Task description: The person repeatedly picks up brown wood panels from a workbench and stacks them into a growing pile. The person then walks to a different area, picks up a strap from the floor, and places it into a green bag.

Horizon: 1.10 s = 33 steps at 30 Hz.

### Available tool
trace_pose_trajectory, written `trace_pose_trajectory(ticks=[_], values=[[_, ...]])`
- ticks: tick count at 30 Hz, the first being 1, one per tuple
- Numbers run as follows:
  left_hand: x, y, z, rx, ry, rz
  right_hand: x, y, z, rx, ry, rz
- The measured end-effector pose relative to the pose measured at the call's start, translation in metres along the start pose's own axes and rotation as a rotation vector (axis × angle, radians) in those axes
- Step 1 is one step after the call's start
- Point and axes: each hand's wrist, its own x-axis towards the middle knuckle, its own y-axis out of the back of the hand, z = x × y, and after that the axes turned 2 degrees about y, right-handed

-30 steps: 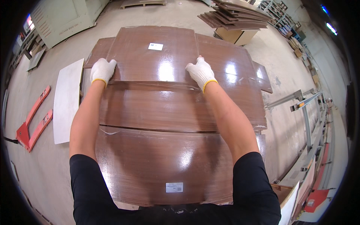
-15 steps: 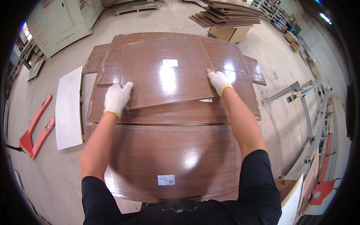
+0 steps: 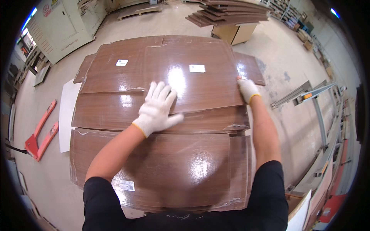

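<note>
The broad spread of stacked wood-grain panels takes up most of what I see, and the loose top panel has just come across to its far right portion, baring the left-hand panel below. The sideways shift looks mostly made to me. The left hand has given up its edge hold and is splayed wide, palm down over the loose sheet's near left corner; whether it presses, I can't tell. The right hand stays by the right edge, though I can't make out its grip. The boards are flat, rectangular and brown, glossy under clear film that puckers at the corners. The knitted gloves are white and yellow-cuffed; the paper label is a small white oblong.
</note>
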Motion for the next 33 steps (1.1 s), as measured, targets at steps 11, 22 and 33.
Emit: trace_pose_trajectory(ticks=[11,22,33], values=[[0.066,-0.063,-0.052,0.129,0.031,-0.022,0.088,0.023,0.075,-0.187,-0.008,0.143],[0.015,-0.03,-0.167,0.208,-0.042,-0.082,0.102,0.027,0.042,-0.122,-0.05,0.16],[0.052,-0.042,-0.19,0.246,-0.02,-0.075,0.117,0.01,-0.018,-0.175,-0.086,0.157]])
